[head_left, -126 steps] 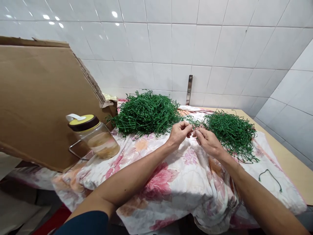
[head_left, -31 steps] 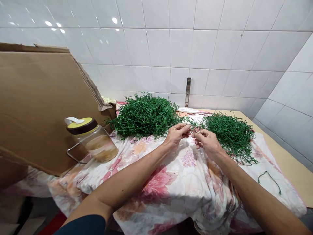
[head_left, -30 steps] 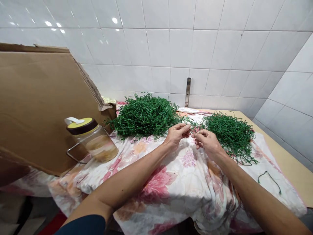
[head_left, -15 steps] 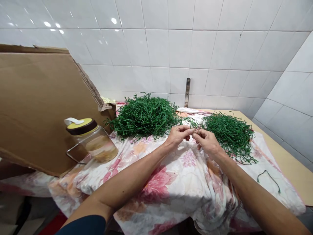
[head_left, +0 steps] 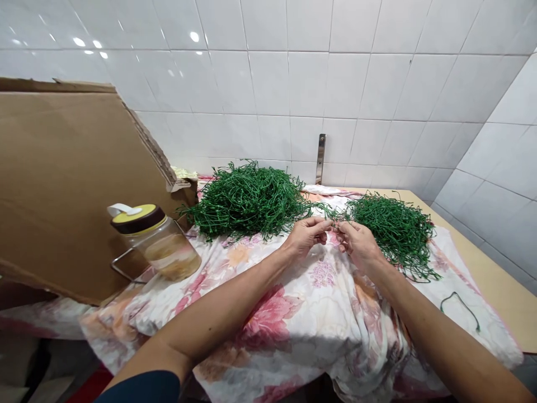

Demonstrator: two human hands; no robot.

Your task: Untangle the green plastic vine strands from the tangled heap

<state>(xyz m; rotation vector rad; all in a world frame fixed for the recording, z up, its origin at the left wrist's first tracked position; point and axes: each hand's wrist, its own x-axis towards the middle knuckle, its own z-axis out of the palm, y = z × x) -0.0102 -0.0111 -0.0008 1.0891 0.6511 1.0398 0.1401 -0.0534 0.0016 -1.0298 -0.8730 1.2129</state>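
Observation:
Two heaps of thin green cords with small knotted ends lie on a flowered cloth: a larger left heap and a smaller right heap. Between them, at the front, my left hand and my right hand meet fingertip to fingertip, both pinched. A small piece of green cord shows between the fingertips; most of it is hidden. A few loose strands lie just behind the hands. One single cord rests apart on the cloth at the right.
On the left a jar with a yellow and brown lid leans beside a large cardboard box. The flowered cloth covers much of the table. A tiled wall with a metal bracket stands behind.
The fingers of my right hand have shifted slightly, its thumb now closer to the index fingertip. Both hands remain together in the same place.

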